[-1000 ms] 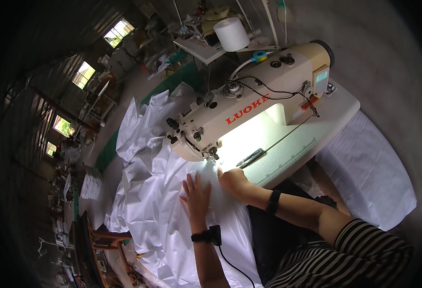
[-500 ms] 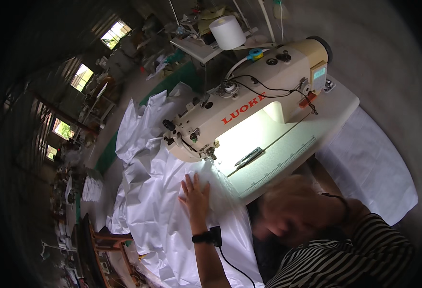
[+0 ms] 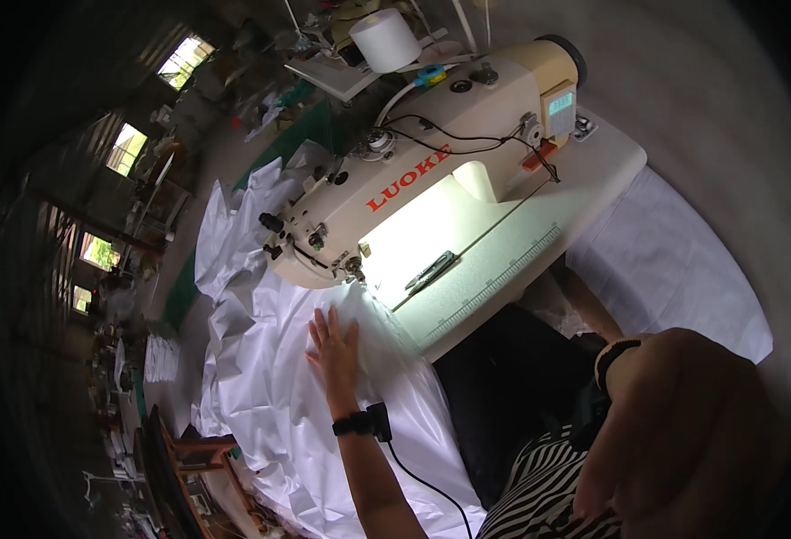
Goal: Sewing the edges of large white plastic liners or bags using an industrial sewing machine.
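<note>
My left hand [image 3: 334, 350] lies flat on shiny white fabric [image 3: 270, 386], palm down with fingers apart. A dark band with a small black box circles that wrist, and a cable runs from it. Just beyond the fingertips is the needle area of a cream sewing machine [image 3: 413, 175]; the fabric reaches up to it. My right hand [image 3: 674, 413] is raised large and dark at the lower right, above my striped clothing, with a band at the wrist. Its fingers are too dark and blurred to read. A small cutter or thread snips [image 3: 431, 272] rests on the lit machine bed.
A white thread cone [image 3: 385, 41] stands behind the machine. More white fabric [image 3: 674, 260] hangs beyond the bed's right end. Thin black wires loop over the machine arm. At left are a wooden frame [image 3: 202, 445], a stack of white pieces [image 3: 161, 357] and cluttered benches below windows.
My right hand has swung from beside the machine bed's front edge toward the lower right, closer to the camera. My left hand stays on the fabric. The whole view has shifted slightly.
</note>
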Tool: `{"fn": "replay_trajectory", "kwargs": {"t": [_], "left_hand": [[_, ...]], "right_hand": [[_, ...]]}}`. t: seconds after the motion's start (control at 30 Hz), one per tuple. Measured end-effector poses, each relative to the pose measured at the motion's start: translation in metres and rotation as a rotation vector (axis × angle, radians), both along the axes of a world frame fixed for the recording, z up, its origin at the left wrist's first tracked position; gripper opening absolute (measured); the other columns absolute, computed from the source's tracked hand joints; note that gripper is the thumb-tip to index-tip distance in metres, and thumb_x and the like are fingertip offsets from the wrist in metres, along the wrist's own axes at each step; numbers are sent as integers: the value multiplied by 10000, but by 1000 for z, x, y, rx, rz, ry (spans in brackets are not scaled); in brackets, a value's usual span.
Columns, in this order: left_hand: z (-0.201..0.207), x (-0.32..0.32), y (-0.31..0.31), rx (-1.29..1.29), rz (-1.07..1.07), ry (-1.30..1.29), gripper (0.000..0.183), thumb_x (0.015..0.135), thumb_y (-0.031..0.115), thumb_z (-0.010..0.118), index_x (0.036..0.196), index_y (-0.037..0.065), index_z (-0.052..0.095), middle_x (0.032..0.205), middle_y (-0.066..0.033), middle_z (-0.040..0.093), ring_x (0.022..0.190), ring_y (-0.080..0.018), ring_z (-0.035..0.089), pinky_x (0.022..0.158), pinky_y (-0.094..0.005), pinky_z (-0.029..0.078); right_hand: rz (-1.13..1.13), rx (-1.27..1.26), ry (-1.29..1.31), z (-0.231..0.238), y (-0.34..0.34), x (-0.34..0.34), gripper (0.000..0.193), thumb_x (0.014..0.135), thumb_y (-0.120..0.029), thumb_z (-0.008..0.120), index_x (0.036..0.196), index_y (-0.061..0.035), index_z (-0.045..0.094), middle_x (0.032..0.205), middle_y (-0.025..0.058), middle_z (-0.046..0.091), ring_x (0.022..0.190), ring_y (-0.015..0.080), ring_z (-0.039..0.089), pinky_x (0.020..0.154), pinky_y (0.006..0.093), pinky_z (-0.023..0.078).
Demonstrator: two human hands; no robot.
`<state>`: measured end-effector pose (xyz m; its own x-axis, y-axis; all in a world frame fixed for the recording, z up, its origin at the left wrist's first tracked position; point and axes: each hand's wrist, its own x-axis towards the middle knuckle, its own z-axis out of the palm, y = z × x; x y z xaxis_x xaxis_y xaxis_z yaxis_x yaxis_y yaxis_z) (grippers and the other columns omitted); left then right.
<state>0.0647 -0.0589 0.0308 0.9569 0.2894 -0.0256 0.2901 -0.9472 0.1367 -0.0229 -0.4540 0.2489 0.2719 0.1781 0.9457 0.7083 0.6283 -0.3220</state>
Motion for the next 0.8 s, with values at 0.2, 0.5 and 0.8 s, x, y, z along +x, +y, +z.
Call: {"fn": "replay_trajectory", "kwargs": {"t": [0.2,0.5,0.8], "left_hand": [[-10,-31,-7,8,-43,-200,599,955,399,550,1488,193,371,1600,-79,248,1480,-300,204,1118,-682,149],[-15,-58,-15,39,-124,-202,523,980,331,511,1473,198,401,1583,-60,290,1468,-304,236,1166,-590,156],[-5,-75,-35,-46,-189,-469,369,957,185,543,1319,114,556,1400,-131,504,1302,-313,465,1068,-497,359]], "right_hand": [[-473,-533,125,-38,36,34,104,927,-124,596,895,-50,661,754,87,680,625,204,670,583,321,523],[-299,-845,463,-163,50,39,154,950,-194,622,939,-47,666,733,73,679,640,183,683,587,301,516],[-347,-1028,316,-214,60,39,234,955,-277,587,903,-58,651,726,124,665,685,318,667,627,405,518]]}}
